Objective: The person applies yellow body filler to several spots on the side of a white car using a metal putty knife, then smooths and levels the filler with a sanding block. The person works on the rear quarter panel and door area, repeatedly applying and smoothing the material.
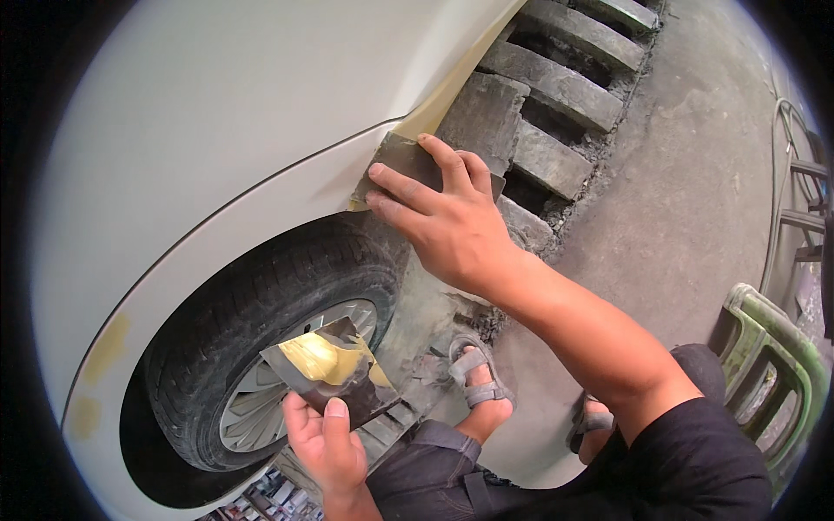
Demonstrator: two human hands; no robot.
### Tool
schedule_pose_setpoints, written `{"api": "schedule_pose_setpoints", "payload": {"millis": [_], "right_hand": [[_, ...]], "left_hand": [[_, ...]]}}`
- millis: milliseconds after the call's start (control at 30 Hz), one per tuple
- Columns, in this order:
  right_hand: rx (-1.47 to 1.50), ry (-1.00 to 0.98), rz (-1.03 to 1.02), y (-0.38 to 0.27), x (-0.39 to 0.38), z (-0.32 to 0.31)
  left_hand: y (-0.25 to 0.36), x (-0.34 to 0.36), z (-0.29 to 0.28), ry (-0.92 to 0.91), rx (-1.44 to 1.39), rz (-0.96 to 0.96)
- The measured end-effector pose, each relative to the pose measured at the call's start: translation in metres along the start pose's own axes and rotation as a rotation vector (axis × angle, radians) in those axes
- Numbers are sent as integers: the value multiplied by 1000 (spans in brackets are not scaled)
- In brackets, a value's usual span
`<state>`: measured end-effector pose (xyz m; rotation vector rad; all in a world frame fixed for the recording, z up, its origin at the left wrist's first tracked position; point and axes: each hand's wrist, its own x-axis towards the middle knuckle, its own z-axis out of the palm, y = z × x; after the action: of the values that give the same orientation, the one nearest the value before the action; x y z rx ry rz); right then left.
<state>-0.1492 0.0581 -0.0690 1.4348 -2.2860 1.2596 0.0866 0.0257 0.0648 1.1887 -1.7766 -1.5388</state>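
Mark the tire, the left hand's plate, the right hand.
Tire (248, 300), head view: tread, upper side.
Plate (360, 387), head view: dark face.
Right hand (460, 227), head view: back of the hand.

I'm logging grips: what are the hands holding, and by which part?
Left hand: dark flat rectangular plate bearing yellow paste, by its lower edge. Right hand: dark flat rectangular blade, fingers spread across its visible face.

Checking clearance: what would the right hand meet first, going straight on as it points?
Past the dark plate it holds, the right hand would likely meet the white car body; depth is unclear.
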Motion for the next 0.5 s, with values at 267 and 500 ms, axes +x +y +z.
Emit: {"api": "schedule_pose_setpoints", "payload": {"millis": [267, 500], "right_hand": [[-35, 45, -37, 13, 2, 3], [-72, -2, -32, 20, 2, -5]], "left_hand": [[0, 4, 2, -2, 29, 2], [-1, 9, 2, -10, 13, -17]]}}
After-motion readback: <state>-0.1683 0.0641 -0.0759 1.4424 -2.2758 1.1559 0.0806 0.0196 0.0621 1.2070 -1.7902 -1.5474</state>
